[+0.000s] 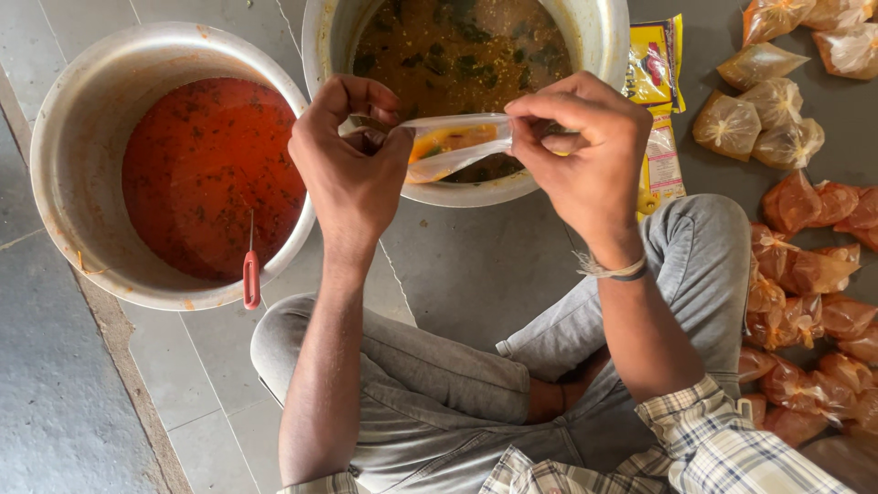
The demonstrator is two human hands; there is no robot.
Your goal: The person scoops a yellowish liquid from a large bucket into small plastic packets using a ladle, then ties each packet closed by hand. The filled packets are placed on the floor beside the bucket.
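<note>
Our left hand [352,174] and right hand [585,155] both pinching clear bag [453,146] over 12-o'clock pot [599,55] rim, pot top cropped, bare floor [476,265] beneath.

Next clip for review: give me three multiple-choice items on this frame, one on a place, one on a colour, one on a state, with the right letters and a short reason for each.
1. Where do the filled, tied bags lie?
A. On the floor at the person's right
B. Inside the left pot
C. On the person's lap

2. What colour is the liquid in the left pot?
A. White
B. Red-orange
C. Blue

3. How is the clear bag held?
A. Lying on the floor untouched
B. Hanging from one hand only
C. Stretched between both hands

Answers:
1 A: the filled bags are heaped on the floor beside the right knee.
2 B: the left pot holds red-orange liquid, with a red-handled utensil leaning on its rim.
3 C: the left hand and right hand each pinch an end of the clear bag above the other pot.
</note>
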